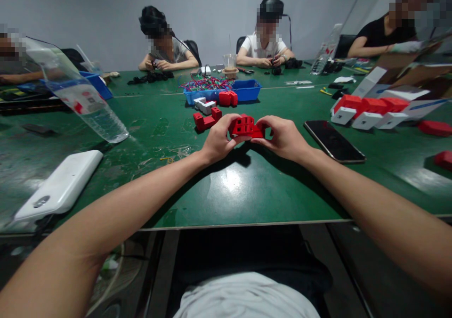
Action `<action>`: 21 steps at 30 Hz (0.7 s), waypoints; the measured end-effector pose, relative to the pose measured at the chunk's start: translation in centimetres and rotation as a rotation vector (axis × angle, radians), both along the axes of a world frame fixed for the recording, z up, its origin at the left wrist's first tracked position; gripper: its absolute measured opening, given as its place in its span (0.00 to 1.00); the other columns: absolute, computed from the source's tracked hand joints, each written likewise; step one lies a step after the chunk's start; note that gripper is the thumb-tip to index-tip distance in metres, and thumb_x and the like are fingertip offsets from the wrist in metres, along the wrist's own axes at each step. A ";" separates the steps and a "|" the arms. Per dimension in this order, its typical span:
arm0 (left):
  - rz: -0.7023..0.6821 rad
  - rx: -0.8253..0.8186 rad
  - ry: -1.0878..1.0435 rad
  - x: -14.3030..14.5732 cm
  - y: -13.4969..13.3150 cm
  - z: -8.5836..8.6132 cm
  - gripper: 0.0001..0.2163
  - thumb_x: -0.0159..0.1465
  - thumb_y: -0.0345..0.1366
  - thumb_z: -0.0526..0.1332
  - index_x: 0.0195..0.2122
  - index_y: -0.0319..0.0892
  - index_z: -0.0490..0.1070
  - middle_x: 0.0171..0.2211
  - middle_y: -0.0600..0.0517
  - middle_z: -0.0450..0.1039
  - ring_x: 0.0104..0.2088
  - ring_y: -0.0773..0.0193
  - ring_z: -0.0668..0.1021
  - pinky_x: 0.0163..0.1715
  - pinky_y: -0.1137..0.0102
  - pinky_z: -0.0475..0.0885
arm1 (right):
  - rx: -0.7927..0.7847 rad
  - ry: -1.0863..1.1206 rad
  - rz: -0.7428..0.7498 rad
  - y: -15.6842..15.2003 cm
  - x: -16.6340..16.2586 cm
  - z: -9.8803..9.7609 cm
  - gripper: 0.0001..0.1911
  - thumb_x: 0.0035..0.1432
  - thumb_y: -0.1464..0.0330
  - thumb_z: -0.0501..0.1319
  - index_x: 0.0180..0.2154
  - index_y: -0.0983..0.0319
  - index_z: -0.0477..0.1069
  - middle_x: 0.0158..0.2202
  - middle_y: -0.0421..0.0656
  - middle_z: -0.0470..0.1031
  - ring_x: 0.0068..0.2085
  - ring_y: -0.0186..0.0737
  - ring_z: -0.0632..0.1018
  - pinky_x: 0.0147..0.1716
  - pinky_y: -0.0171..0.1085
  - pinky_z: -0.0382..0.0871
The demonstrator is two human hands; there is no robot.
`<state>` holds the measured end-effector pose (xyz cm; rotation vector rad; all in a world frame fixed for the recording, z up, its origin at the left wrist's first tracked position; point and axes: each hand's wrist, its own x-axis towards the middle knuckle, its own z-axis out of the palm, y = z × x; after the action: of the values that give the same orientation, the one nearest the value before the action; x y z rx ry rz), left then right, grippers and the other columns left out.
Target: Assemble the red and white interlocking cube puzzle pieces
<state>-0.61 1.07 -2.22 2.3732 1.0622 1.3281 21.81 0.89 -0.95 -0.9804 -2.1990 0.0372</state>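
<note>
Between my two hands, just above the green table [226,209], is a red plastic housing [244,126] with square openings facing me. My left hand [222,136] pinches its left end between thumb and fingers. On the right, my right hand [280,136] grips a lower red section with thumb and forefinger curled round it. Whether the two red sections are one piece, I cannot tell. Just beyond my left hand lie a red bracket-shaped part [206,120] and a white part [205,105]. A red block [228,98] rests by the blue tray [247,91].
Coloured wires [208,83] fill part of the tray. A black phone [334,141] lies right of my hand, with red and white housings [369,110] beyond. At left are a water bottle [92,103] and a white device [61,183]. Several people sit across the table.
</note>
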 end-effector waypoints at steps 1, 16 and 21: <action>-0.010 0.016 0.017 0.0 0.0 0.0 0.22 0.61 0.45 0.67 0.52 0.41 0.68 0.47 0.45 0.75 0.43 0.59 0.77 0.40 0.66 0.72 | -0.006 -0.001 0.006 0.0 0.0 0.0 0.15 0.54 0.60 0.69 0.39 0.60 0.71 0.37 0.47 0.77 0.33 0.44 0.75 0.31 0.40 0.67; -0.138 0.168 0.203 0.0 -0.6 0.0 0.21 0.66 0.49 0.62 0.54 0.43 0.67 0.43 0.46 0.74 0.39 0.61 0.76 0.42 0.64 0.73 | -0.078 0.023 0.107 -0.6 -0.6 0.1 0.13 0.52 0.63 0.67 0.38 0.60 0.69 0.34 0.44 0.77 0.32 0.42 0.75 0.32 0.38 0.66; -0.165 0.160 0.245 0.1 -0.6 0.1 0.19 0.64 0.47 0.63 0.51 0.42 0.68 0.42 0.46 0.74 0.41 0.60 0.77 0.42 0.65 0.73 | -0.071 0.025 0.124 -0.7 -0.6 0.0 0.14 0.50 0.64 0.67 0.38 0.60 0.69 0.36 0.45 0.77 0.34 0.43 0.76 0.34 0.39 0.67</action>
<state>-0.53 0.44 -2.13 2.7310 0.8211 1.1248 21.18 0.23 -0.94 -0.8760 -2.2459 0.1854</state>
